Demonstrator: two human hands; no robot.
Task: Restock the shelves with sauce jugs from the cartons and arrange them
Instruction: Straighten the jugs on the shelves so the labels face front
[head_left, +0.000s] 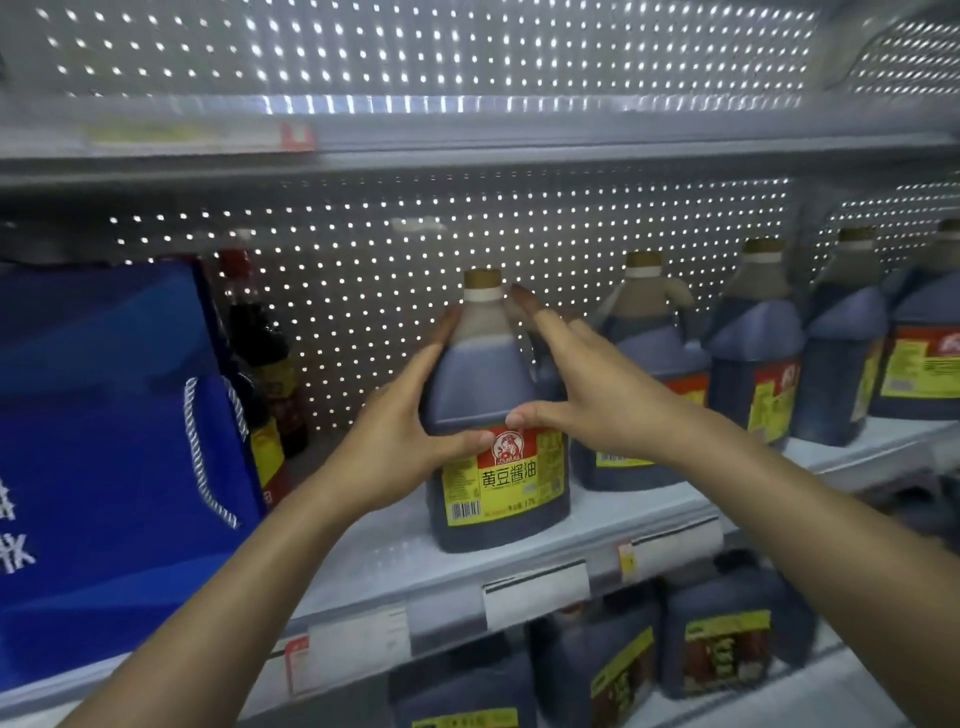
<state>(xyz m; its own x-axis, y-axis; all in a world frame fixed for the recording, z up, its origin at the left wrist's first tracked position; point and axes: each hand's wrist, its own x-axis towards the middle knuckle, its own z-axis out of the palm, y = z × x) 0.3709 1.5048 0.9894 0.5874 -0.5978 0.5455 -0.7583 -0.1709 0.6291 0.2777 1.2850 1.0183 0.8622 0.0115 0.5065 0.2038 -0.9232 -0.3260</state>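
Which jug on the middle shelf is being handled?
The leftmost sauce jug, label facing the camera: the left hand and right hand touch its sides. The jugs to its right stand untouched.

A sauce jug (496, 415) stands centre frame on the middle shelf (395, 551); a gift box (114, 457) lower left; more jugs (753, 353) right; others (722, 639) on the shelf below.

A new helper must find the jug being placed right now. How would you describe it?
On the white middle shelf, right of the blue gift box, stands a dark plastic soy sauce jug with a yellow-red label. Unlike the jugs further right, both hands, left and right, are on it.
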